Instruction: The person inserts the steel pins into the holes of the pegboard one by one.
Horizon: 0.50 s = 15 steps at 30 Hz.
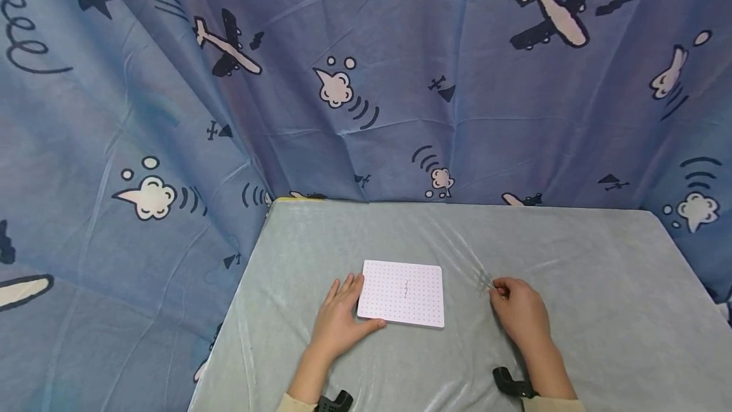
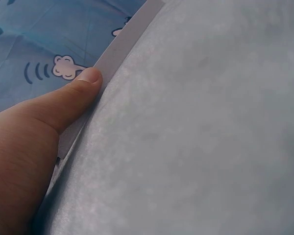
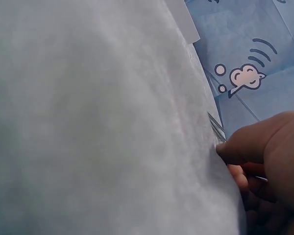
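Note:
A white board [image 1: 401, 293] dotted with a grid of small marks or holes lies on the table, and a short row of thin pins shows near its middle. My left hand [image 1: 341, 322] spans its near left corner, fingers stretched along the left side. The left thumb [image 2: 88, 81] presses against the board's near edge [image 2: 118, 49]. To the right of the board, my right hand [image 1: 523, 310] pinches with thumb and forefinger at the edge of a small pile of thin metal pins [image 1: 483, 281]. Its other fingers are curled under. Some pins [image 3: 215, 125] stick out past the right thumb.
A grey, creased cloth [image 1: 297, 259] covers the table. Blue curtains [image 1: 389, 81] printed with planes and clouds hang behind it and along the left side. Each wrist wears a black mount [image 1: 513, 383].

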Available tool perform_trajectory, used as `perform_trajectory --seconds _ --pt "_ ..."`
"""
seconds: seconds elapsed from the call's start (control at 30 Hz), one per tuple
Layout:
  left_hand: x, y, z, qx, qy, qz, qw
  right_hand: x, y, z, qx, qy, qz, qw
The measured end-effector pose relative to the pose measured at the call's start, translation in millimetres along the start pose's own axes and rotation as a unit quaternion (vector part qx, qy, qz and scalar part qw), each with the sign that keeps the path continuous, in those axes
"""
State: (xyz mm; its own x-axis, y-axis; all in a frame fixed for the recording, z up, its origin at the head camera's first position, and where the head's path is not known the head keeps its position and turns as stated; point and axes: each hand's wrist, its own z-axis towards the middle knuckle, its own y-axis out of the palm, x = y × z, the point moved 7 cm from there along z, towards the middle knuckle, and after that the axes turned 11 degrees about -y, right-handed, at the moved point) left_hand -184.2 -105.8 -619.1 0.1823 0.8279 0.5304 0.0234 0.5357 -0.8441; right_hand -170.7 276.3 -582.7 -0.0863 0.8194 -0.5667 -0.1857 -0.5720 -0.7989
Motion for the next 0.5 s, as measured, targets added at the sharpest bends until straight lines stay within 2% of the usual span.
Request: perform_trajectory --seconds 0.5 --pt "1.7 -1.5 1.0 -0.005 -0.004 0.006 1.0 8.4 0.6 1.6 0.03 0.006 0.009 0.9995"
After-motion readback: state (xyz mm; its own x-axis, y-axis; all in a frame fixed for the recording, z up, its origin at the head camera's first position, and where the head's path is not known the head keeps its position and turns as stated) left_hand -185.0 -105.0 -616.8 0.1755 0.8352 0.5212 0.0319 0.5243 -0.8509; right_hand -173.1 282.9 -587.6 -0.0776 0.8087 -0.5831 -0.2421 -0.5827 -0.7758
